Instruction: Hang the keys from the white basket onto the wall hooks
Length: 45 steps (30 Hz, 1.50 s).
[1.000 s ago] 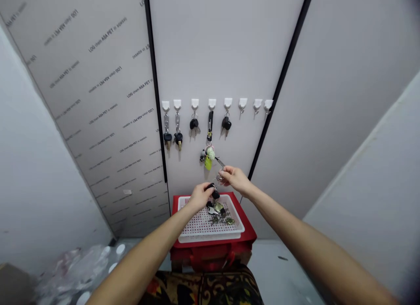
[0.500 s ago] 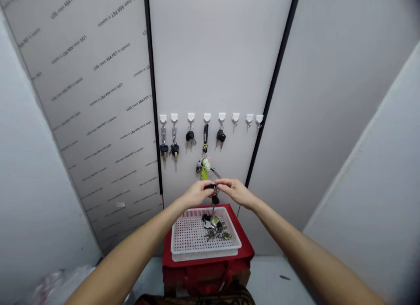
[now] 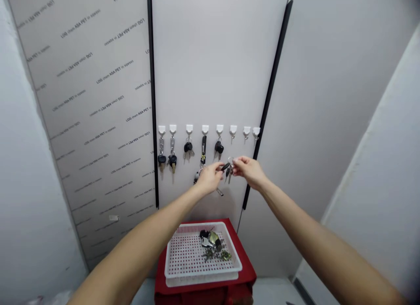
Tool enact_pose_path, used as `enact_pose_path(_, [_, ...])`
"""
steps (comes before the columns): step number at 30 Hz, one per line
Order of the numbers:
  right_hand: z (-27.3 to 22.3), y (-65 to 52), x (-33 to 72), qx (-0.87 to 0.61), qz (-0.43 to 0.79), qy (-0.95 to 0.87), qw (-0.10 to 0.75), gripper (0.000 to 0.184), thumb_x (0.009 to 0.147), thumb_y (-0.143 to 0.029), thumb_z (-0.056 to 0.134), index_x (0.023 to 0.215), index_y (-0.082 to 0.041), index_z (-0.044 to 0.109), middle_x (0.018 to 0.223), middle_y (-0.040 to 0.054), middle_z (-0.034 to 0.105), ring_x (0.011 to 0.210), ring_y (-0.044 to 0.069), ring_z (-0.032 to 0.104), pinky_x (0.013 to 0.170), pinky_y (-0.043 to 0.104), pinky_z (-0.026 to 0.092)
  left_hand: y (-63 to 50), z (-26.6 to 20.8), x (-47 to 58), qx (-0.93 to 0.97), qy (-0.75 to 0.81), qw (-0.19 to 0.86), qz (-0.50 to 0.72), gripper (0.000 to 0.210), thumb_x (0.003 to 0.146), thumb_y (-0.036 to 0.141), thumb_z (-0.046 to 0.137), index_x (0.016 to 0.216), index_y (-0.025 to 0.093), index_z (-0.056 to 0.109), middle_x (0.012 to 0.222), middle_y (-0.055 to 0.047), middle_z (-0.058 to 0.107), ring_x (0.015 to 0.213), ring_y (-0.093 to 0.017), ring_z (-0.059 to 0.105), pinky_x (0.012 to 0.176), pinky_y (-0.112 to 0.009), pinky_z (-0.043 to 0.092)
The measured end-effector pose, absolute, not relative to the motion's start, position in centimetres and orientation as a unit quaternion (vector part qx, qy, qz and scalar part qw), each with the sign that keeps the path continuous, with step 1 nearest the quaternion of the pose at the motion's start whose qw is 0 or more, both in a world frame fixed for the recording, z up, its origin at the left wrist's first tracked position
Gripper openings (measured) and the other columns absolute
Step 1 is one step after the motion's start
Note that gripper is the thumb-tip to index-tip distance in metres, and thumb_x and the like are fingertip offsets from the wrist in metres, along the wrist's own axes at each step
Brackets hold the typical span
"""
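Observation:
A bunch of keys (image 3: pixel 228 170) with black heads and a metal ring is held between my two hands, just below the row of hooks. My right hand (image 3: pixel 248 170) pinches it near the ring. My left hand (image 3: pixel 211 177) grips a black key head from the other side. Behind my left hand hangs a black strap keychain (image 3: pixel 204 149), its lower charms mostly hidden. A key bunch with black heads (image 3: pixel 219 147) hangs just above, and a bare white hook (image 3: pixel 233 130) is up to its right.
More hooked keys (image 3: pixel 173 160) hang at the left of the white panel (image 3: pixel 213 68). Below, a white perforated basket (image 3: pixel 183 274) holds several loose keys (image 3: pixel 211 243) and stands on a red bag (image 3: pixel 244 274). Black strips (image 3: pixel 274 73) edge the panel.
Both hands have risen from just above the basket towards the hooks, carrying the bunch of keys up and to the right. The view has tilted slightly.

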State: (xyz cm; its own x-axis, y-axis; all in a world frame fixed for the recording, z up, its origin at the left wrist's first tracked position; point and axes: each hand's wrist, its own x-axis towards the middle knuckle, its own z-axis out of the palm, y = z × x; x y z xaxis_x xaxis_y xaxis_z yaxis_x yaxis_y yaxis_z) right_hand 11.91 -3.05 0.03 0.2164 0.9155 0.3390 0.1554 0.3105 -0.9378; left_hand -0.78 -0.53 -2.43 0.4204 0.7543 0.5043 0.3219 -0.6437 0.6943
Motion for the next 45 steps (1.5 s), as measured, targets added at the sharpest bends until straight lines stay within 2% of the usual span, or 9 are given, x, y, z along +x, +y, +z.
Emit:
enact_pose_path(8, [5.4,2.0,13.8,-0.558,0.149,-0.487,0.655,0.011,0.062,-0.017,0.048,0.052,-0.014,0.042,0.044,-0.0027,0.047,0.035,0.004,0.044,0.034,0.017,0.039,1.0,2.7,3.5,0.815,0.384,0.173,0.398,0.04,0.065,0.014,0.038,0.105,0.015,0.039,0.101,-0.008,0.05,0.091,-0.018,0.045,0.078,-0.03,0.034])
enact_pose_path(19, [5.0,4.5,14.0,-0.628,0.125,-0.466,0.61,0.01,0.06,-0.018,0.048,0.052,-0.014,0.043,0.046,-0.001,0.048,0.039,0.007,0.047,0.036,0.021,0.04,1.2,0.6,3.0,0.837,0.391,0.167,0.345,0.043,0.064,0.013,0.038,0.107,0.009,0.038,0.105,-0.011,0.047,0.095,-0.018,0.043,0.082,-0.027,0.031])
enact_pose_path(23, [4.5,4.5,14.0,-0.631,0.122,-0.472,0.604,0.006,0.062,-0.018,0.046,0.062,-0.013,0.047,0.05,-0.0007,0.049,0.04,0.006,0.047,0.038,0.018,0.038,0.7,-0.3,2.0,0.84,0.382,0.177,0.342,0.042,0.065,0.013,0.039,0.107,0.008,0.038,0.105,-0.011,0.047,0.096,-0.016,0.043,0.083,-0.026,0.031])
enact_pose_path(27, [1.9,3.2,14.2,-0.629,0.033,-0.491,0.602,0.02,0.062,-0.02,0.044,0.081,-0.012,0.048,0.061,0.001,0.052,0.045,0.006,0.048,0.043,0.019,0.038,0.4,-3.1,0.6,0.837,0.373,0.219,0.334,0.041,0.065,0.014,0.04,0.106,0.01,0.038,0.104,-0.009,0.048,0.094,-0.014,0.044,0.082,-0.025,0.032])
enact_pose_path(30, [-3.0,0.7,13.1,-0.638,0.005,-0.58,0.506,0.023,0.063,-0.019,0.041,0.084,-0.013,0.049,0.066,0.0023,0.055,0.052,0.007,0.049,0.05,0.021,0.038,0.0,-7.2,-0.6,0.822,0.367,0.279,0.334,0.039,0.066,0.013,0.039,0.104,0.011,0.04,0.102,-0.007,0.049,0.092,-0.012,0.045,0.081,-0.024,0.034])
enact_pose_path(34, [-11.6,-3.2,10.3,-0.623,0.072,-0.748,0.217,0.016,0.06,-0.015,0.043,0.07,-0.014,0.055,0.065,0.0027,0.058,0.059,0.01,0.05,0.057,0.02,0.036,-0.9,-13.6,-2.4,0.788,0.39,0.35,0.323,0.035,0.066,0.011,0.037,0.1,0.01,0.044,0.1,-0.008,0.051,0.088,-0.011,0.047,0.078,-0.023,0.036])
enact_pose_path(36, [-15.3,-4.2,9.2,-0.63,0.084,-0.763,0.113,0.015,0.06,-0.018,0.043,0.067,-0.016,0.056,0.065,0.0028,0.058,0.06,0.011,0.051,0.056,0.02,0.035,-1.3,-16.0,-3.5,0.764,0.434,0.367,0.306,0.034,0.065,0.01,0.037,0.098,0.009,0.045,0.098,-0.009,0.052,0.087,-0.012,0.047,0.077,-0.024,0.036])
enact_pose_path(40, [-19.4,-4.7,7.8,-0.665,0.067,-0.744,0.03,0.02,0.061,-0.026,0.043,0.073,-0.019,0.056,0.072,0.0035,0.059,0.065,0.014,0.052,0.053,0.021,0.034,-1.7,-18.5,-5.5,0.728,0.497,0.381,0.279,0.033,0.064,0.009,0.037,0.096,0.007,0.047,0.094,-0.01,0.053,0.081,-0.012,0.049,0.072,-0.022,0.038])
enact_pose_path(45, [-20.1,-4.4,6.3,-0.653,-0.009,-0.757,-0.015,0.024,0.06,-0.026,0.042,0.075,-0.015,0.057,0.082,0.0097,0.058,0.076,0.018,0.05,0.059,0.024,0.034,-1.8,-19.2,-6.5,0.725,0.511,0.379,0.264,0.031,0.064,0.01,0.039,0.094,0.009,0.048,0.09,-0.009,0.055,0.076,-0.01,0.051,0.07,-0.021,0.038])
